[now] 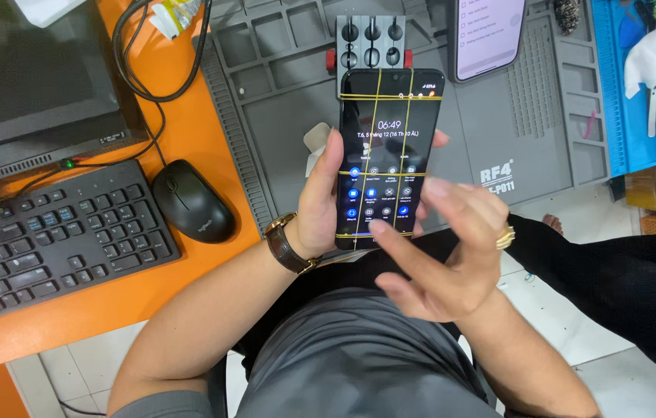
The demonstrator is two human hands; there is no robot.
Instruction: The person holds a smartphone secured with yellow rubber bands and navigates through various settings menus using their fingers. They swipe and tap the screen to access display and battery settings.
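My left hand (319,203) has its grip closed around a black smartphone (387,155), holding it upright over the grey repair mat (281,131) on the orange bench (188,124). Yellow rubber bands (390,97) cross its lit screen. My right hand (444,255) is released, its thumb tip touching the lower screen. A second phone (491,35) lies on the mat; the blue tray (638,93) holds tools and tubes.

Black mouse (192,201), keyboard (49,232), monitor (30,73).
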